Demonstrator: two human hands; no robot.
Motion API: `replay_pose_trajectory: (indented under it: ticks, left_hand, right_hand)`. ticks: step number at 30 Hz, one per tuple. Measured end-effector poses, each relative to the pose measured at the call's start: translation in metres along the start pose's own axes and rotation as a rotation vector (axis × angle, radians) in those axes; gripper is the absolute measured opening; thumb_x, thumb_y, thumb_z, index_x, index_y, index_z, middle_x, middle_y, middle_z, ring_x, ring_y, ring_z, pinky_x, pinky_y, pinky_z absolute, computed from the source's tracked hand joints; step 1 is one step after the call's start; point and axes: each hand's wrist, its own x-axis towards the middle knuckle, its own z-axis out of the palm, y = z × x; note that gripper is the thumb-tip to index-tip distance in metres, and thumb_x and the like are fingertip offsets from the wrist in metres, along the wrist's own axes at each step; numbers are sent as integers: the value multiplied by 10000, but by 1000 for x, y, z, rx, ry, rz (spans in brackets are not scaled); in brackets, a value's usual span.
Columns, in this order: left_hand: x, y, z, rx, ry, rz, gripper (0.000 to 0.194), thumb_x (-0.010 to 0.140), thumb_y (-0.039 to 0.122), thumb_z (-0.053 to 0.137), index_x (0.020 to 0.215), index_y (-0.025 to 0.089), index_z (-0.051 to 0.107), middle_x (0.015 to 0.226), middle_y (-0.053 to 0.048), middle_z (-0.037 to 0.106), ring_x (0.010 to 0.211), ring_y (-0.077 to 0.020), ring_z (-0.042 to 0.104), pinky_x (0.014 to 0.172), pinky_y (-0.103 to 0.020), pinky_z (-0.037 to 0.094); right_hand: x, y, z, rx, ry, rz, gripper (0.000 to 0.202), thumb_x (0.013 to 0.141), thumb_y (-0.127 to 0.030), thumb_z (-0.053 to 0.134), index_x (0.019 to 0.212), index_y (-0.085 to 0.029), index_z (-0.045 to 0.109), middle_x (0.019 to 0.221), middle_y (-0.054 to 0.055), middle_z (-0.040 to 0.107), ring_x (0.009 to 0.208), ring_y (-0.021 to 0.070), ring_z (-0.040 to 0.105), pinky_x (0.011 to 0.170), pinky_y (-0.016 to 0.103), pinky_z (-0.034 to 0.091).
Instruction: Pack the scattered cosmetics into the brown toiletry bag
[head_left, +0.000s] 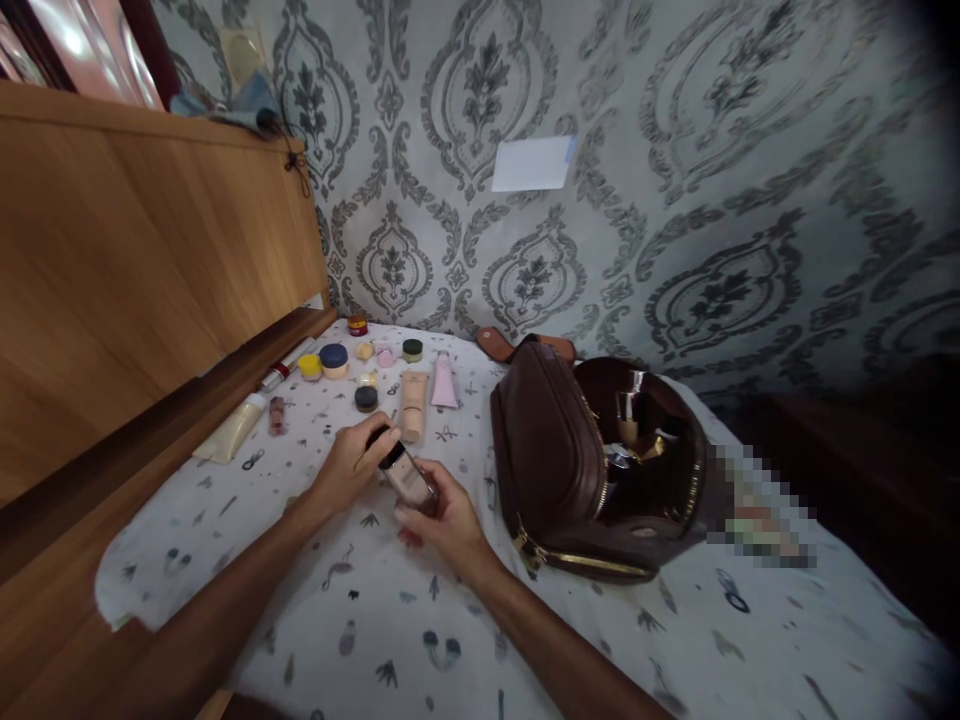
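Observation:
Between my two hands is a foundation bottle (409, 480) with a black cap, tilted above the patterned cloth. My left hand (354, 460) is closed around the cap at its upper end. The lower glass part is gripped by my right hand (448, 520), thumb in front. Just beyond the bottle lie a beige tube (413, 405) and a pink tube (444, 382). A dark-lidded jar (366, 398) stands near my left fingers. To the right of my hands sits an unzipped brown bag (547, 440), with a small bottle (627, 420) and other shiny items showing inside.
Several jars, among them a blue-lidded jar (334, 360) and a yellow jar (309, 367), stand at the back left. A cream-coloured tube (234, 428) lies by the wooden furniture (150, 270) on the left. Patterned wallpaper (390, 180) covers the wall behind. A blurred patch (765, 515) lies right of the bag.

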Motion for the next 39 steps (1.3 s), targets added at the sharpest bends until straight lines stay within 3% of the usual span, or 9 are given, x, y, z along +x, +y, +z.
replay_pose_trajectory:
  ticks: [6, 11, 13, 18, 21, 25, 30, 34, 39]
  left_hand:
    - [-3, -1, 7, -353, -175, -10, 386, 732, 497, 695, 907, 188, 543, 772, 25, 539, 697, -144, 528, 621, -249, 446]
    - [-6, -3, 15, -545, -486, -149, 429, 728, 483, 738, 937, 181, 515, 784, -9, 622, 583, -158, 611, 533, -285, 501]
    - [-7, -5, 17, -544, -536, -165, 403, 748, 460, 730, 948, 175, 528, 765, -6, 630, 529, -154, 610, 488, -280, 489]
    - [-7, -4, 18, -440, -382, -34, 361, 778, 393, 713, 1016, 167, 560, 868, -22, 624, 722, -178, 630, 598, -277, 501]
    - [-8, -3, 18, -375, -304, 37, 332, 823, 370, 663, 1071, 171, 566, 980, -51, 631, 880, -206, 616, 726, -302, 505]
    - [-6, -6, 19, -228, -201, 52, 297, 815, 364, 662, 1018, 182, 546, 970, -47, 643, 920, -214, 601, 738, -285, 481]
    - [-6, -9, 23, 3, -86, 45, 300, 765, 377, 683, 851, 213, 448, 787, 33, 576, 715, -145, 535, 610, -238, 403]
    - [-11, -7, 28, 42, -153, 60, 266, 776, 339, 654, 912, 232, 451, 839, 29, 616, 702, -153, 562, 608, -250, 418]
    - [-18, -7, 35, 216, -161, 138, 220, 786, 332, 611, 850, 243, 420, 842, 1, 624, 764, -207, 601, 659, -297, 431]
  right_hand:
    - [-5, -2, 4, -47, 13, -65, 384, 786, -432, 723, 1019, -217, 506, 750, -50, 573, 444, 81, 557, 388, 188, 411]
    - [-4, -8, 3, 14, 9, -78, 472, 731, -499, 758, 998, -225, 481, 837, -19, 605, 480, 98, 586, 398, 205, 428]
    - [-4, -9, 3, 23, 21, -75, 500, 718, -493, 767, 1021, -233, 465, 878, -11, 602, 493, 103, 600, 396, 204, 430]
    - [-7, -13, 3, 34, 7, -73, 573, 749, -447, 741, 1199, -264, 437, 1017, 43, 626, 677, 171, 673, 479, 248, 505]
    - [-9, -16, 1, 2, 30, -178, 555, 790, -444, 708, 1263, -265, 479, 1205, 88, 612, 1018, 239, 652, 788, 354, 566]
    - [-11, -15, -1, -223, 84, -288, 476, 873, -410, 625, 1301, -240, 506, 1373, 98, 539, 1260, 253, 517, 1087, 417, 385]
    - [-12, -17, 3, -468, 199, -396, 370, 880, -366, 591, 1214, -209, 561, 1238, 95, 589, 1163, 244, 537, 990, 377, 435]
    - [-5, -23, 7, -540, 320, -352, 229, 824, -366, 630, 980, -200, 605, 939, 52, 624, 870, 208, 589, 751, 309, 488]
    - [-1, -33, 8, -615, 378, -284, 176, 761, -326, 635, 866, -188, 604, 776, 14, 613, 703, 179, 558, 631, 284, 453]
